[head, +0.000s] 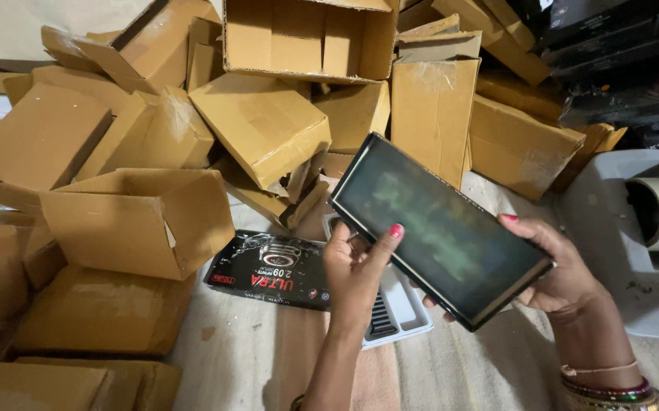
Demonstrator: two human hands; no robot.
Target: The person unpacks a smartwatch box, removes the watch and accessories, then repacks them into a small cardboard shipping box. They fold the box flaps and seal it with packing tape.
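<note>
Your left hand (pixel 356 266) and right hand (pixel 561 266) gripped long dark box (pixel 440 228), fingers (pixel 394 232) curled over its edges, box tilted above white tray (pixel 405 308). Black printed box (pixel 269 270) lay flat just behind, on cloth-covered floor (pixel 253 358). Beyond, brown cartons (pixel 261 122) heaped loosely.

Centre: a flat dark rectangular box (pixel 440 228), black-edged with a greenish face, held tilted between my left hand (pixel 354 266) and right hand (pixel 554 266). Below it, a black flat package (pixel 269 270) with red and white print lies beside a white tray (pixel 402 308). Behind: heaped brown cardboard boxes (pixel 261 125).
</note>
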